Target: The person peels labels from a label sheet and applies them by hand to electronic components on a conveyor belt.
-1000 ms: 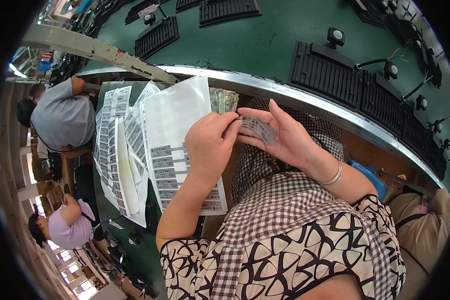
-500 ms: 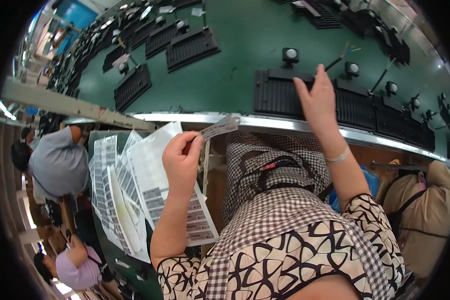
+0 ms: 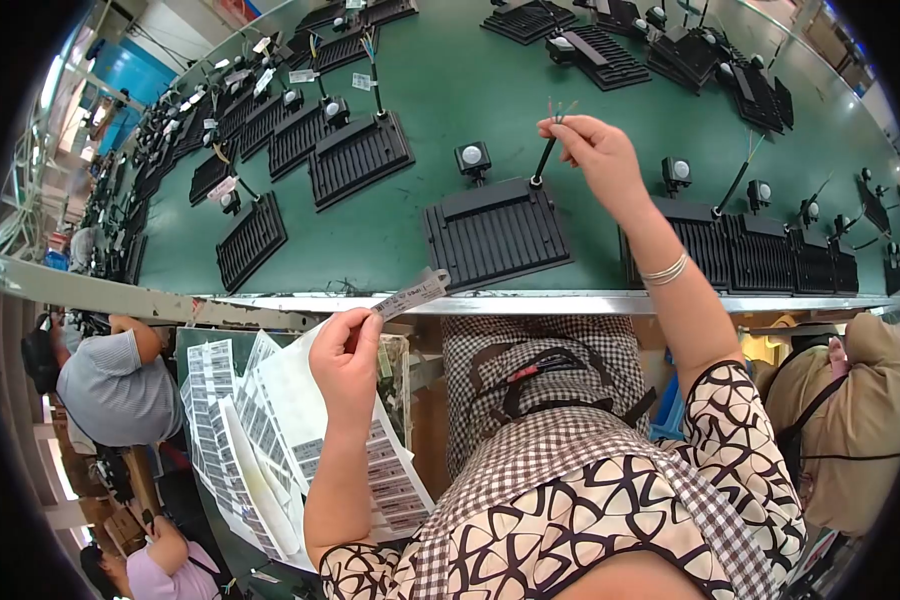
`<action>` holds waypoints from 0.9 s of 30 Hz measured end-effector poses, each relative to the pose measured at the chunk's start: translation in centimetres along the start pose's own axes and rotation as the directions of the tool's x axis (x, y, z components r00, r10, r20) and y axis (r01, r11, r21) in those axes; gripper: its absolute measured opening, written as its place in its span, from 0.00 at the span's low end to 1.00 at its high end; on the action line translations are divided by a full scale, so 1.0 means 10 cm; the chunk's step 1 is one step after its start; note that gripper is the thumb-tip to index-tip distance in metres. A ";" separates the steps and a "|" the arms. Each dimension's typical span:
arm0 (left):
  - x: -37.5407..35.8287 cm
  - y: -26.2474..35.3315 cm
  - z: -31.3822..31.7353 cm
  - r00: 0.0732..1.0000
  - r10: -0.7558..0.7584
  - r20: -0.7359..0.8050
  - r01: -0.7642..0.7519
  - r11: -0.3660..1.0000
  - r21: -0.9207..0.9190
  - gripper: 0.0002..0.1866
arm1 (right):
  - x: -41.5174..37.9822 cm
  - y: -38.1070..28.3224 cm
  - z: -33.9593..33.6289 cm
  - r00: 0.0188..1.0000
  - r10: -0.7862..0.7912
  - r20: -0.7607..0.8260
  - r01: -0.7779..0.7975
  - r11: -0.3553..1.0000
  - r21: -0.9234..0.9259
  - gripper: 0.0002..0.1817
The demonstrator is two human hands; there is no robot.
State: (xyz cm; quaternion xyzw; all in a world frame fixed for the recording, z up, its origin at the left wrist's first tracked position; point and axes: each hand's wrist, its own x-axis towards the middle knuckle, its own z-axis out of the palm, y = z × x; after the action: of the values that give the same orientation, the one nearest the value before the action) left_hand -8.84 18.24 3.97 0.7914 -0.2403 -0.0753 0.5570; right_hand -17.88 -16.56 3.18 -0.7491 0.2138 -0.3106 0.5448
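Note:
My left hand (image 3: 346, 352) pinches one end of a grey printed label (image 3: 413, 296), whose free end reaches over the table's front edge. My right hand (image 3: 602, 165) is closed on the upper end of a black cable (image 3: 544, 160), near its bare coloured wires. That cable rises from a black finned floodlight (image 3: 495, 238) lying on the green table (image 3: 370, 245). A motion sensor (image 3: 473, 158) with a white dome stands on the floodlight's far edge. The label's tip is close to the floodlight's near left corner.
More floodlights stand in a row (image 3: 760, 250) at right, with others further back and to the left. Label sheets (image 3: 260, 420) lie on a surface below the table's metal edge (image 3: 570, 303). Other people sit at left (image 3: 120, 385) and right (image 3: 860, 430).
One floodlight has come away from the right-hand row, towards the left. My right hand has gone from over its housing to its cable. My left hand still holds the label.

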 end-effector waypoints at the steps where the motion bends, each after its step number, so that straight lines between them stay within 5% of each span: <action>1: 0.03 -0.02 0.02 1.000 0.012 -0.001 -0.012 1.000 -0.004 0.03 | 0.06 -0.08 -0.06 0.998 -0.043 0.048 0.046 0.997 -0.069 0.13; 4: 0.11 -0.01 0.09 1.000 0.030 0.005 -0.030 0.999 -0.018 0.03 | 0.27 -0.22 -0.19 0.933 0.039 0.358 -0.063 0.996 0.056 0.13; 10: 0.22 0.08 0.20 0.998 0.028 0.047 -0.025 0.998 -0.056 0.03 | 0.54 -0.01 -0.20 0.791 0.152 0.592 -0.382 0.879 0.286 0.11; 13: 0.36 0.21 0.33 0.999 -0.049 0.014 0.051 0.990 -0.135 0.05 | 0.27 -0.25 0.05 0.954 0.167 0.250 -0.222 0.951 0.213 0.12; 19: 0.91 0.57 0.82 0.997 0.071 -0.040 -0.080 0.955 -0.286 0.07 | 0.17 -0.21 0.13 0.968 0.090 0.235 -0.148 0.959 0.242 0.13; 27: 1.26 0.69 1.25 0.969 0.245 -0.030 -0.246 0.949 -0.197 0.07 | 0.15 -0.22 0.06 0.965 0.127 0.229 -0.177 0.962 0.209 0.13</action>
State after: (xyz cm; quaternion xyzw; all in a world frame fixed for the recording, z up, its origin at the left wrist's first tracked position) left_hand -4.70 0.03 7.55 0.6957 -0.3266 -0.0270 0.6392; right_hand -16.40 -16.42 5.50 -0.6920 0.1741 -0.2077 0.6691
